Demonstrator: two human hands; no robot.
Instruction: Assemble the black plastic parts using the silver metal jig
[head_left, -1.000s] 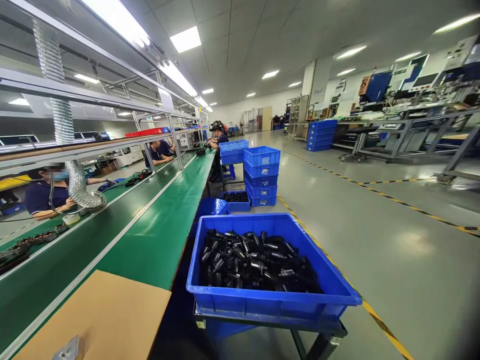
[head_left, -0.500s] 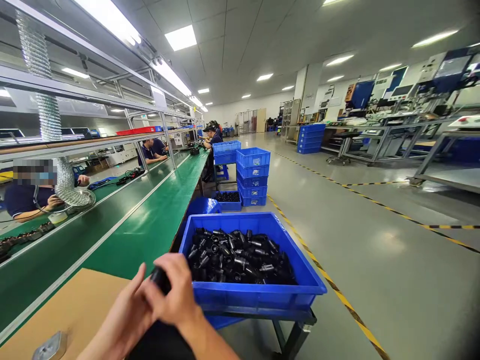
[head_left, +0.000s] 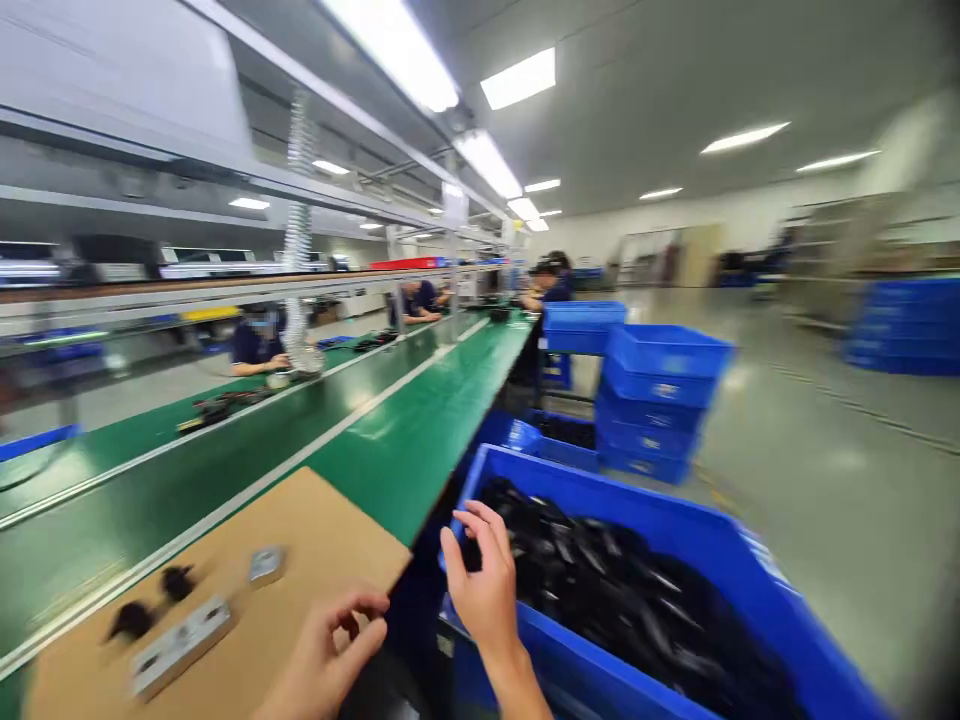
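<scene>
My left hand (head_left: 339, 645) is over the front right of a brown board (head_left: 315, 530), thumb and fingers curved apart with nothing visible between them. My right hand (head_left: 486, 575) is raised at the left rim of a large blue bin (head_left: 600, 645), fingers spread, and no part shows in it. Black cylindrical parts (head_left: 637, 590), blurred by motion, fill the bin. Left of my left hand, a long metal block with holes (head_left: 182, 647) and a small metal block (head_left: 266, 566) lie on the board, with two small black pieces (head_left: 178, 582) beside them.
A green workbench (head_left: 390, 450) runs away from me under a metal shelf frame. Stacked blue bins (head_left: 652, 400) stand on the floor beyond the large bin. Co-workers (head_left: 259, 340) sit along the bench's far side, near a silver flexible duct (head_left: 298, 330).
My view has swung left, bringing more of the board into sight. The black part held between both hands is gone from them, and the hands have moved apart and opened.
</scene>
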